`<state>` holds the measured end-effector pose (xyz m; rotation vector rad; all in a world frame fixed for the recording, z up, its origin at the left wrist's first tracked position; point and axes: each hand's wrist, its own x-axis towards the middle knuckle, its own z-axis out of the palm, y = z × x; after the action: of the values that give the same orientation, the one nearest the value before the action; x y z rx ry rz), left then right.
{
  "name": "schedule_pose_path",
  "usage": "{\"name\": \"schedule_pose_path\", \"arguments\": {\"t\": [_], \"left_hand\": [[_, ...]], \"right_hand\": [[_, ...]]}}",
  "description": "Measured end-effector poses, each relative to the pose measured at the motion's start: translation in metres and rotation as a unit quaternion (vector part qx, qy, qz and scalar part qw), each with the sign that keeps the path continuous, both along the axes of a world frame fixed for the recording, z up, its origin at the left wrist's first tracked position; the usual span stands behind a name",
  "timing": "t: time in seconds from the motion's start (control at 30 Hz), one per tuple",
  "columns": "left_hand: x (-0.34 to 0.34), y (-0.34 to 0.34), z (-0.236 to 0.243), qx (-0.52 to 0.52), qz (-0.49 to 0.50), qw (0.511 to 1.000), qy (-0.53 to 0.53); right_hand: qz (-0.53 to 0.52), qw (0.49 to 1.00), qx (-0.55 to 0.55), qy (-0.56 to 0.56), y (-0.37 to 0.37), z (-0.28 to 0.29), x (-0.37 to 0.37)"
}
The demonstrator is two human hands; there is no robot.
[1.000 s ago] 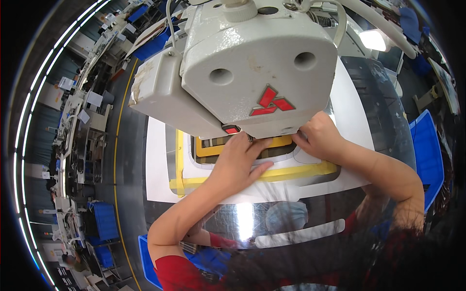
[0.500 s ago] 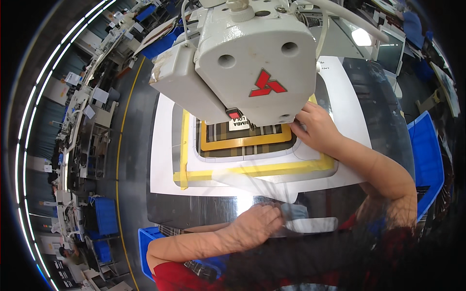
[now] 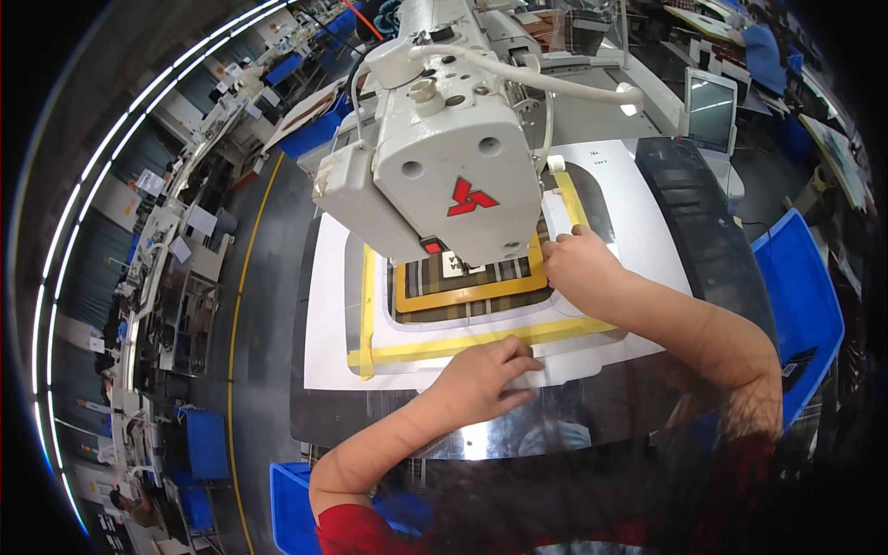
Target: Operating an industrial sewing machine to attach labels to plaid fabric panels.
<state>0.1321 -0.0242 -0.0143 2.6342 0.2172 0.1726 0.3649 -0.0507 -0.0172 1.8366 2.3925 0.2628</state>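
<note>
Below the head of a large white sewing machine lies a plaid fabric piece with a small white label on it. An orange-yellow frame rests around the fabric's middle. Both lie on a white template sheet edged with yellow tape. My right hand is at the frame's right side, fingers bent together; what they grip, if anything, is hidden. Over the template's front edge hovers my left hand, thumb and fingers apart, holding nothing. The needle area is partly hidden by the machine head.
The template lies on a dark glossy table. Blue bins stand at the right and at the lower left. A screen stands at the back right. Workbenches line the aisle on the left, and a person in blue is far right.
My left hand has moved forward from near my body to the template's front edge, and its fingers have spread. My right hand remains by the frame. The head view has shifted, showing more of the machine.
</note>
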Motion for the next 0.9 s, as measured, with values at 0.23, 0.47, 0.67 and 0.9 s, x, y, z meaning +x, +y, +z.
{"name": "schedule_pose_path", "arguments": {"t": [0.23, 0.47, 0.67, 0.9], "left_hand": [[-0.041, 0.011, 0.016, 0.024, 0.02, 0.996, -0.087], [-0.092, 0.033, 0.025, 0.023, 0.035, 0.992, -0.116], [-0.107, 0.041, 0.031, 0.048, 0.049, 0.987, -0.145], [-0.091, 0.026, 0.058, 0.101, 0.007, 0.979, -0.179]], "right_hand": [[0.058, 0.992, 0.104, 0.044, -0.021, 0.019, 0.01], [0.042, 0.978, 0.156, 0.135, -0.031, 0.021, 0.006], [0.001, 0.979, 0.14, 0.151, -0.035, 0.033, 0.004], [-0.06, 0.978, 0.047, 0.194, -0.079, 0.064, -0.02]]}}
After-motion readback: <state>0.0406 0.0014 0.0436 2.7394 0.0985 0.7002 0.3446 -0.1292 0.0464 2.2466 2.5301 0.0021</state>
